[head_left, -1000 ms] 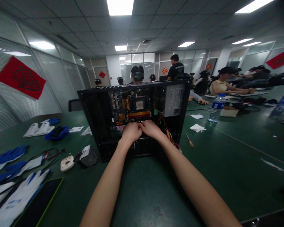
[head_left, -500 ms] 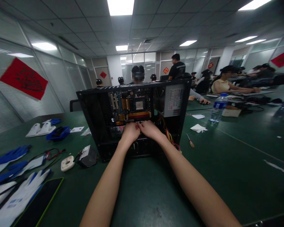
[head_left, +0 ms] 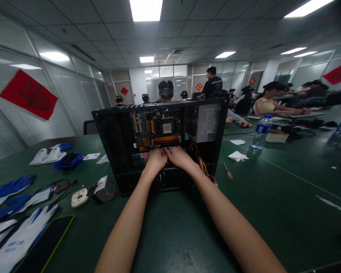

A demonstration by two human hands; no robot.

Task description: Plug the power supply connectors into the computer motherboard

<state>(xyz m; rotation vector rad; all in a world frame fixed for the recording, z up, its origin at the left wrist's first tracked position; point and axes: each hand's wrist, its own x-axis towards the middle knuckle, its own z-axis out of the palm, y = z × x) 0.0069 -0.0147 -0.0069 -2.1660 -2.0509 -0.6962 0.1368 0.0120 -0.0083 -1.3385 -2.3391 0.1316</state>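
A black computer case [head_left: 105, 140] stands upright on the green table, its open side facing me. Inside it, a motherboard [head_left: 143, 127] with a square silver processor fills the upper middle, and a grey power supply [head_left: 207, 123] sits at the upper right. My left hand [head_left: 156, 159] and my right hand [head_left: 179, 156] meet just below the motherboard's lower edge, thumbs close together. Both have their fingers curled in, and whatever they pinch is hidden behind them. Coloured power cables [head_left: 203, 165] hang to the right of my right hand.
Left on the table lie white-and-blue gloves [head_left: 22, 235], a phone [head_left: 45, 242], a white round-cornered case [head_left: 79, 197], a black box [head_left: 104, 189] and a blue tray [head_left: 68, 161]. To the right are a screwdriver [head_left: 228, 171], crumpled tissue [head_left: 238, 156] and a water bottle [head_left: 261, 132]. Other people sit beyond.
Both hands stay at the same spot under the motherboard, with barely any shift. The whole view has tilted very slightly; nothing else has visibly moved.
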